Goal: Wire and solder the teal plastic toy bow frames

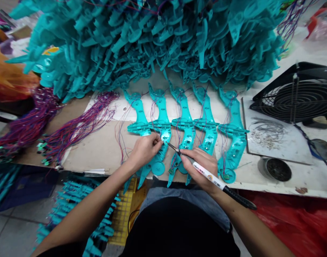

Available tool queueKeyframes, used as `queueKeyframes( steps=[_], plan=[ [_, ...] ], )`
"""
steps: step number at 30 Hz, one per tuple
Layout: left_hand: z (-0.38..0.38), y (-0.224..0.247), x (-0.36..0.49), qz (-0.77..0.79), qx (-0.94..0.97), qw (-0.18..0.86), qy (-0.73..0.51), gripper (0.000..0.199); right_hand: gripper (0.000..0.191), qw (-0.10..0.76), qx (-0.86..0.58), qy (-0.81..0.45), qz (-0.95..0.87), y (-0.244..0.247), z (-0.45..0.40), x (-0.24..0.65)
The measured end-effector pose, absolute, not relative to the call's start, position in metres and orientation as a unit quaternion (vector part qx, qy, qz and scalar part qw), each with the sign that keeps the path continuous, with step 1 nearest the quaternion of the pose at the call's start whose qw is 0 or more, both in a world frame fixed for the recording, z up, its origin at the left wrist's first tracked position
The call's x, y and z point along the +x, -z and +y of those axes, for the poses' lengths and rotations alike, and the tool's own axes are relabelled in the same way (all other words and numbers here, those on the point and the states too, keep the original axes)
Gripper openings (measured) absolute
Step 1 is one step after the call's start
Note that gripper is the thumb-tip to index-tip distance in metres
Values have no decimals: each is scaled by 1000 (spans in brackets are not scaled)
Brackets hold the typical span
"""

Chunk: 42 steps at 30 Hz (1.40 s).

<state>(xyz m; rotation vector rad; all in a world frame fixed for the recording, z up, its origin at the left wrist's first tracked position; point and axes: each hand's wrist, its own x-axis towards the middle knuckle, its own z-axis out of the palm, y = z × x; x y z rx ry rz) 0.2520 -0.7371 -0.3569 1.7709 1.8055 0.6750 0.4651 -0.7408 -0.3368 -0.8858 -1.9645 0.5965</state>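
Observation:
My right hand (202, 164) grips a soldering iron (208, 175) with a white printed handle and a black rear end. Its metal tip reaches a teal plastic part (166, 132), the second from the left in a row of several. My left hand (146, 148) is pinched closed over that same part, close to the iron's tip; what lies between its fingertips is too small to make out. Thin red and blue wires (178, 134) run across the parts in the row. A small green circuit board (226, 176) rests at the bottom of the rightmost part.
A large heap of teal parts (163, 39) fills the back. Wire bundles (83, 125) lie on the left. At right are a black fan (297, 96), a white board (276, 139) with scraps and a round tin (275, 169). More teal parts (72, 203) stand below the table.

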Motion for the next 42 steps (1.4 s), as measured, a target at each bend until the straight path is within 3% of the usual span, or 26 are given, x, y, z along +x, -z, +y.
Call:
queueKeyframes(
  steps=[18, 28, 35, 42],
  plan=[
    [-737, 356, 253, 674, 644, 264, -249, 10, 17, 486, -452, -149, -733, 309, -747, 512],
    [-737, 348, 255, 677, 645, 276, -224, 12, 15, 466, -477, -97, -738, 310, -747, 534],
    [-739, 331, 273, 645, 714, 66, -264, 22, 15, 483, -474, -120, -727, 311, -745, 540],
    [-721, 342, 309, 638, 731, 114, -215, 22, 17, 496, -467, -159, -715, 312, -750, 535]
  ],
)
